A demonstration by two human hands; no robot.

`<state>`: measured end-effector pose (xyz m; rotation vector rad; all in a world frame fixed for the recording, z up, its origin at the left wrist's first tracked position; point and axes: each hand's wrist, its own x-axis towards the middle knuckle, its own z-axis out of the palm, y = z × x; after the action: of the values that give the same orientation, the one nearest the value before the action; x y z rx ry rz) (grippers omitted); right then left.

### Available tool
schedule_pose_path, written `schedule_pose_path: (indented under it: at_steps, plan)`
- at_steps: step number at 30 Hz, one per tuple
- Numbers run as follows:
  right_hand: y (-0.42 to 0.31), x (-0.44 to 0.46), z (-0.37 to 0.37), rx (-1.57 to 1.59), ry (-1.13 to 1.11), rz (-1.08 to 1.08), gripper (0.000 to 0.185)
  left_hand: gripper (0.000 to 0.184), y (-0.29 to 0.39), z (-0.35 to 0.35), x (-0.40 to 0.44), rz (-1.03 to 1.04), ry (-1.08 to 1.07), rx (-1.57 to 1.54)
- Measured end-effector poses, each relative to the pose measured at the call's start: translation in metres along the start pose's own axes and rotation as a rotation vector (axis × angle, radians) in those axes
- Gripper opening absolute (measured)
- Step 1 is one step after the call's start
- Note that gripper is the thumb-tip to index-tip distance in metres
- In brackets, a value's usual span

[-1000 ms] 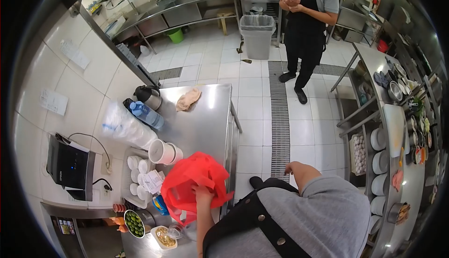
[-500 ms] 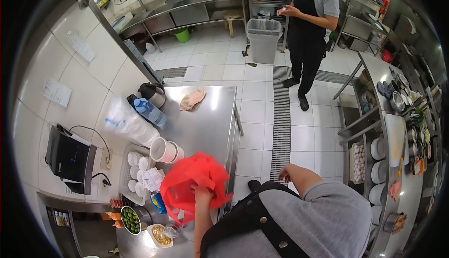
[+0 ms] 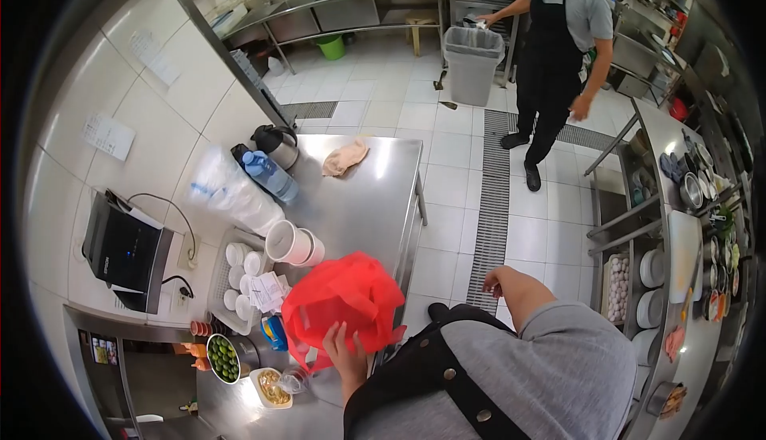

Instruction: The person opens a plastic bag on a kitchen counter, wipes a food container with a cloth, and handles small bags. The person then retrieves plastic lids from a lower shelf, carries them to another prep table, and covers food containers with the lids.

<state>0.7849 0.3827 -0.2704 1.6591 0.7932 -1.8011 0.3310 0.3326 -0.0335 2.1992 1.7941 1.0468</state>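
Note:
A red cloth-like bag stands bunched up near the front edge of the steel table. Against its near side rests my left hand, open, with the fingers spread over the material. Whatever the bag may contain is hidden. My right hand hangs out over the floor beside my body, its fingers loosely bent and apart, and nothing shows in it. Two white tubs, one tipped against the other, are just behind the bag. Left of it lie paper slips and a blue-and-yellow packet.
A basket holds white lidded cups. Nearby are a pot of green fruit, a food tub, a water bottle and a cloth. A co-worker stands by a grey bin. Shelving lines the right.
My left hand has drawn back from the bag's opening to its near side, and its fingers have spread. The co-worker's hands have parted, one reaching over the bin. The view has shifted slightly.

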Motion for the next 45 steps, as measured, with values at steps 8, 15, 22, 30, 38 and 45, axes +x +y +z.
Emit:
schedule_pose_path:
  at_steps: [8, 15, 22, 30, 38, 45]
  plan:
    - [-0.019, -0.002, 0.013, 0.082, -0.005, -0.033, 0.043, 0.031, -0.058, 0.000, -0.115, 0.029, 0.241, 0.216]
    - [0.103, 0.013, -0.021, 1.134, 0.440, -0.340, 0.029, 0.040, -0.088, 0.027, -0.137, -0.027, 0.196, 0.307]
    - [0.352, 0.013, 0.126, 2.411, 1.143, -0.513, 0.031, 0.049, -0.097, 0.036, -0.139, -0.069, 0.115, 0.327]
    - [0.293, 0.098, 0.206, 2.500, 0.829, -0.254, 0.045, 0.059, -0.107, 0.033, -0.150, -0.070, -0.030, 0.334]
    - [-0.022, 0.030, 0.189, -0.026, 1.013, -0.699, 0.038, 0.074, -0.057, -0.022, -0.138, -0.071, -0.248, 0.245]
    - [-0.094, 0.003, 0.306, -0.178, 0.773, -0.831, 0.038, 0.073, -0.055, -0.040, -0.149, 0.260, -0.275, 0.067]
